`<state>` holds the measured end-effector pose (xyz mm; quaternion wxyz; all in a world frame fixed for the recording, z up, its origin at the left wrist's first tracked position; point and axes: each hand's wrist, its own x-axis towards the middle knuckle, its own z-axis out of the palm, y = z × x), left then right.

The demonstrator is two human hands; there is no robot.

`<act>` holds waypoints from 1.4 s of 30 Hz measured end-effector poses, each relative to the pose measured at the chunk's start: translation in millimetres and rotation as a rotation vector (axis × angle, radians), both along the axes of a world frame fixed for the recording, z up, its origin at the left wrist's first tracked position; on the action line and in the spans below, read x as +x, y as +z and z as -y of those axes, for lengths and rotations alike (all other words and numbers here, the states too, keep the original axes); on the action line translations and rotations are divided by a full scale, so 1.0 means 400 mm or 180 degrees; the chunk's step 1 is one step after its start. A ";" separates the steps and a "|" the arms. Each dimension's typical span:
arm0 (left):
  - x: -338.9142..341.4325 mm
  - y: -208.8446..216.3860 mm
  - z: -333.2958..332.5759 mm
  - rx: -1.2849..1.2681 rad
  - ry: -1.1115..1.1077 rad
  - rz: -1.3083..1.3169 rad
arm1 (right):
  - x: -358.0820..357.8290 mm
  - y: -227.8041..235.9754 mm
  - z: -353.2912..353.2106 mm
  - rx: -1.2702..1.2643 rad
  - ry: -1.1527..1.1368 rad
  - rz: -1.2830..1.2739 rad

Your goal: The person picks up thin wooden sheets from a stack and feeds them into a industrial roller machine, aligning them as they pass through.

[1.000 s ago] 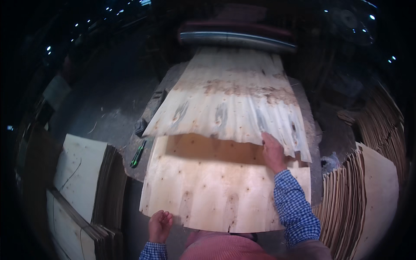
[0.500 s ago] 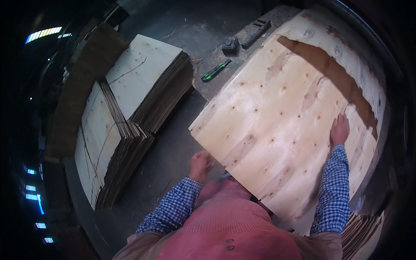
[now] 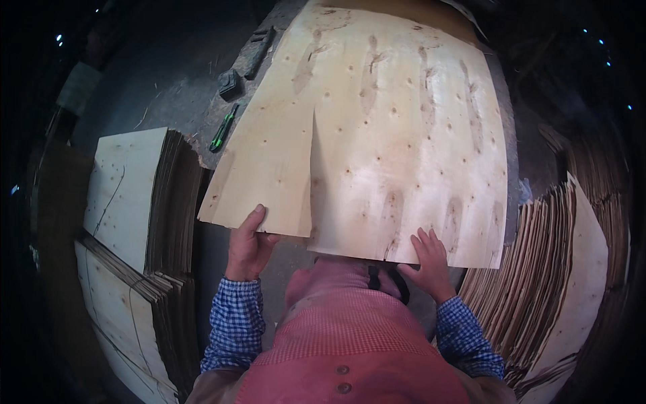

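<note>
A large pale wood veneer sheet [image 3: 404,155], with knots and brown streaks, lies across the work table in front of me. A split runs inward from its near edge, and the left flap [image 3: 269,175] stands slightly raised beside it. My left hand [image 3: 250,246] grips the near edge of this flap, thumb on top and fingers underneath. At the near edge, right of the split, my right hand [image 3: 431,262] rests with fingers spread on the sheet. A green and black utility knife [image 3: 223,128] lies on the table left of the sheet.
Beyond the knife are a dark block-shaped object [image 3: 230,84] and a long dark bar [image 3: 259,54]. Tied veneer stacks [image 3: 131,195] stand at the left. More veneer bundles [image 3: 538,269] lean at the right. A brown sheet [image 3: 431,15] shows at the far end.
My view has turned right. My left hand has come up and taken hold of the sheet's near edge; my right hand has moved back to that edge. The split flap now shows.
</note>
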<state>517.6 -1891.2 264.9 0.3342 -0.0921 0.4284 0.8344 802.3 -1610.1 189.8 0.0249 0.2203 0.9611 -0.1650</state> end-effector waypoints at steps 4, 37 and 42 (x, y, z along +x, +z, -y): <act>-0.033 0.155 0.004 0.0534 -0.0021 -0.0279 | 0.008 0.053 0.059 0.0626 0.0133 -0.0528; 0.032 -0.234 0.085 -0.0841 0.0674 0.1127 | -0.594 0.006 -0.467 0.0729 -0.0441 -0.1170; 0.124 -0.291 0.040 -0.1277 0.1182 0.1062 | -0.750 -0.087 -0.699 0.0953 -0.0435 -0.0835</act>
